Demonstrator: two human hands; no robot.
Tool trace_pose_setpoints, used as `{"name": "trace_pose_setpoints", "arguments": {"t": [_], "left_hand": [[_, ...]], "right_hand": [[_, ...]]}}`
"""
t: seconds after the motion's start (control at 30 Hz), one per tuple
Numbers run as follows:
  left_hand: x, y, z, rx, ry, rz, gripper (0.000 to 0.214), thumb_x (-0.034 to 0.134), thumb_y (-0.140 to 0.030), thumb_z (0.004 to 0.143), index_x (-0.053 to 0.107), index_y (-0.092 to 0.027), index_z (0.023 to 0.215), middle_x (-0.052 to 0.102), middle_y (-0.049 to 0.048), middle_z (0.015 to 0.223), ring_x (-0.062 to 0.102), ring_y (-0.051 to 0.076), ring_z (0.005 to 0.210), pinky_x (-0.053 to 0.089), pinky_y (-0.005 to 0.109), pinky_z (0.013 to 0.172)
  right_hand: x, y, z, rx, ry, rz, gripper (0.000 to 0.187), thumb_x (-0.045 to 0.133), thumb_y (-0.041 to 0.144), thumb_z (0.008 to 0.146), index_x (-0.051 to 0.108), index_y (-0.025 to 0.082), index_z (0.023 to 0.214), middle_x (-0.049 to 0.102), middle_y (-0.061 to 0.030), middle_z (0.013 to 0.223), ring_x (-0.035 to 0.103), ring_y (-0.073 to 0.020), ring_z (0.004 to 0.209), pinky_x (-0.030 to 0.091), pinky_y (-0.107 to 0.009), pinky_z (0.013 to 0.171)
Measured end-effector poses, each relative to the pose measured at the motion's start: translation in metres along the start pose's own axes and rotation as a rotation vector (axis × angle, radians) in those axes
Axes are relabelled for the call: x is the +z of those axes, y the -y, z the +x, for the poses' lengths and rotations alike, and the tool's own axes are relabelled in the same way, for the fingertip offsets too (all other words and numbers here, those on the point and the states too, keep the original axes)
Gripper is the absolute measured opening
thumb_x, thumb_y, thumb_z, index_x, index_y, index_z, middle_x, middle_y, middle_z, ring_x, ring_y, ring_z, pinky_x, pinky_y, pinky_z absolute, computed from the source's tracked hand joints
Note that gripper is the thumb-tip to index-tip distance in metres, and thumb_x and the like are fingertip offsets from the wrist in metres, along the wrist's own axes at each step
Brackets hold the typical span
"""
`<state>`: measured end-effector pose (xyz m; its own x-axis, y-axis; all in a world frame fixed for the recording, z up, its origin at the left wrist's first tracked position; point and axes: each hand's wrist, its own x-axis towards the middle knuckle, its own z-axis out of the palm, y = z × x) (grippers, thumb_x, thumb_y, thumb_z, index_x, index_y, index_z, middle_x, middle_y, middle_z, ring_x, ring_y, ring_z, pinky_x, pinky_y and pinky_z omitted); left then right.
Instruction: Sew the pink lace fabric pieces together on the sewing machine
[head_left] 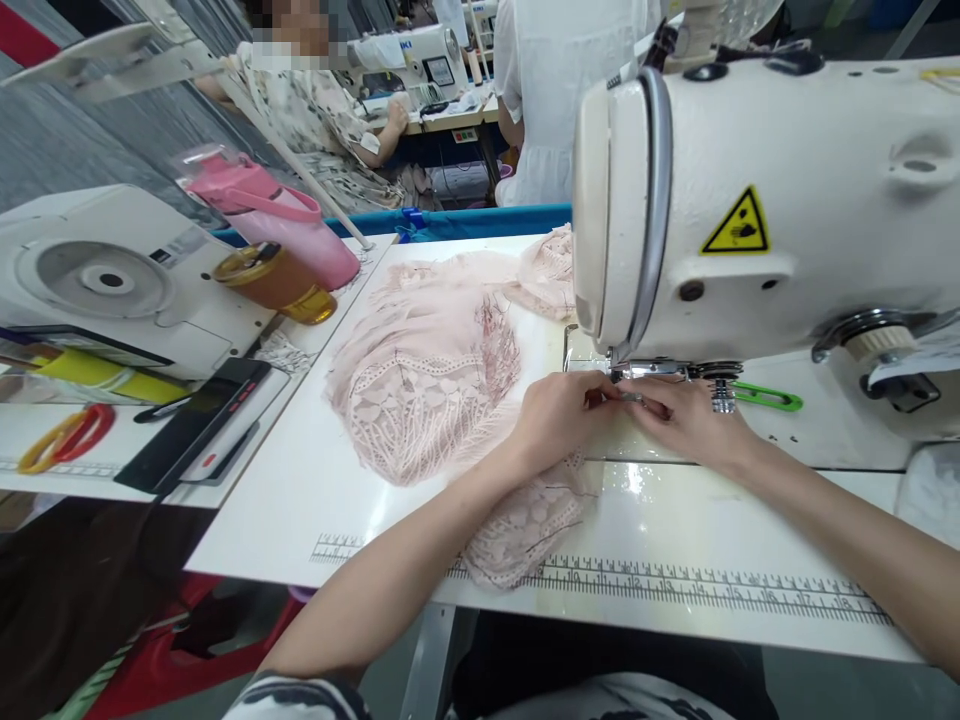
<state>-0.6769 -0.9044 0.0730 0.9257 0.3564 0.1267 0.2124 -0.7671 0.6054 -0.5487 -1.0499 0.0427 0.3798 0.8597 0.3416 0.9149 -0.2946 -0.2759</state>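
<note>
Both hands meet at the needle area of a white sewing machine [810, 210], just under its head and beside the metal presser foot [637, 370]. My left hand [559, 415] is closed in a pinch at the edge of pale pink lace fabric [420, 400]. The fabric spreads to the left over the table, and another part of it [529, 525] hangs down below my left wrist. My right hand [690, 420] is closed too, its fingertips close to the left ones. A small thin piece shows between the fingertips, too small to name.
A green thread snipper [765, 397] lies right of the needle. A printed ruler [645, 580] runs along the white table's front edge. Left stand a pink bottle [277, 220], an amber cup [277, 285] and a black box [199, 420]. Two people sit beyond, near another sewing machine [412, 65].
</note>
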Motion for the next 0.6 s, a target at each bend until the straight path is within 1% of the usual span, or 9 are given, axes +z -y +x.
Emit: {"name": "trace_pose_setpoints", "arguments": {"t": [0.1, 0.17, 0.23, 0.3, 0.37, 0.43, 0.5, 0.57, 0.6], "left_hand": [[-0.003, 0.000, 0.001, 0.005, -0.001, -0.036, 0.009, 0.063, -0.029, 0.085, 0.072, -0.026, 0.086, 0.071, -0.0052, 0.075, 0.061, 0.010, 0.061, 0.043, 0.023, 0.058], [-0.007, 0.000, 0.001, 0.020, -0.019, 0.015, 0.010, 0.062, -0.028, 0.085, 0.071, -0.025, 0.084, 0.071, -0.0039, 0.072, 0.060, 0.011, 0.058, 0.042, 0.023, 0.055], [-0.013, 0.000, 0.001, 0.039, -0.047, 0.118, 0.012, 0.060, -0.027, 0.086, 0.071, -0.022, 0.083, 0.069, -0.0020, 0.069, 0.059, 0.012, 0.056, 0.041, 0.023, 0.053], [-0.022, -0.001, 0.000, 0.044, -0.083, 0.222, 0.014, 0.058, -0.024, 0.087, 0.071, -0.020, 0.083, 0.068, -0.0007, 0.067, 0.058, 0.012, 0.055, 0.039, 0.023, 0.051], [-0.034, -0.002, -0.002, 0.029, -0.110, 0.290, 0.016, 0.056, -0.021, 0.088, 0.070, -0.018, 0.083, 0.069, 0.0005, 0.069, 0.059, 0.013, 0.057, 0.038, 0.023, 0.050], [-0.049, -0.005, -0.004, -0.005, -0.131, 0.324, 0.017, 0.053, -0.017, 0.088, 0.070, -0.018, 0.086, 0.070, 0.0018, 0.074, 0.062, 0.014, 0.063, 0.040, 0.023, 0.052], [-0.064, -0.010, -0.008, -0.021, -0.134, 0.340, 0.019, 0.051, -0.016, 0.090, 0.069, -0.018, 0.090, 0.072, 0.0025, 0.083, 0.065, 0.016, 0.072, 0.043, 0.024, 0.058], [-0.076, -0.015, -0.016, 0.006, -0.096, 0.351, 0.021, 0.048, -0.017, 0.091, 0.068, -0.020, 0.095, 0.072, 0.0019, 0.090, 0.066, 0.017, 0.080, 0.046, 0.026, 0.064], [-0.079, -0.016, -0.022, 0.035, -0.051, 0.358, 0.021, 0.047, -0.017, 0.092, 0.068, -0.020, 0.097, 0.072, 0.0017, 0.093, 0.066, 0.017, 0.081, 0.047, 0.026, 0.066]], "right_hand": [[-0.001, -0.002, 0.001, -0.010, 0.038, -0.012, 0.029, 0.044, 0.039, 0.092, 0.070, 0.027, 0.097, 0.065, 0.0022, 0.067, 0.050, -0.0109, 0.051, 0.032, -0.026, 0.054], [-0.006, -0.005, 0.002, 0.021, 0.038, -0.070, 0.033, 0.042, 0.041, 0.093, 0.070, 0.025, 0.087, 0.062, 0.0019, 0.062, 0.047, -0.0112, 0.048, 0.028, -0.027, 0.051], [-0.011, -0.009, 0.002, 0.066, 0.020, -0.132, 0.043, 0.039, 0.045, 0.093, 0.066, 0.021, 0.070, 0.057, -0.0009, 0.056, 0.046, -0.0132, 0.046, 0.025, -0.028, 0.049], [-0.016, -0.014, 0.003, 0.112, 0.011, -0.192, 0.052, 0.038, 0.047, 0.092, 0.054, 0.019, 0.052, 0.050, -0.0031, 0.049, 0.043, -0.0145, 0.045, 0.024, -0.029, 0.048], [-0.020, -0.017, 0.004, 0.148, 0.016, -0.234, 0.057, 0.038, 0.048, 0.091, 0.040, 0.021, 0.042, 0.043, -0.0027, 0.045, 0.038, -0.0137, 0.042, 0.024, -0.030, 0.047], [-0.023, -0.018, 0.005, 0.175, 0.010, -0.220, 0.057, 0.038, 0.049, 0.091, 0.034, 0.021, 0.042, 0.039, -0.0019, 0.044, 0.036, -0.0126, 0.041, 0.024, -0.030, 0.047], [-0.026, -0.017, 0.005, 0.211, -0.012, -0.212, 0.054, 0.042, 0.050, 0.089, 0.036, 0.021, 0.045, 0.041, -0.0019, 0.045, 0.038, -0.0129, 0.041, 0.025, -0.030, 0.048], [-0.029, -0.014, 0.004, 0.245, -0.033, -0.233, 0.048, 0.046, 0.050, 0.086, 0.041, 0.021, 0.048, 0.042, -0.0020, 0.046, 0.039, -0.0141, 0.042, 0.025, -0.030, 0.048], [-0.030, -0.013, 0.004, 0.256, -0.040, -0.246, 0.046, 0.046, 0.050, 0.086, 0.043, 0.021, 0.050, 0.042, -0.0020, 0.045, 0.039, -0.0147, 0.042, 0.026, -0.031, 0.048]]}}
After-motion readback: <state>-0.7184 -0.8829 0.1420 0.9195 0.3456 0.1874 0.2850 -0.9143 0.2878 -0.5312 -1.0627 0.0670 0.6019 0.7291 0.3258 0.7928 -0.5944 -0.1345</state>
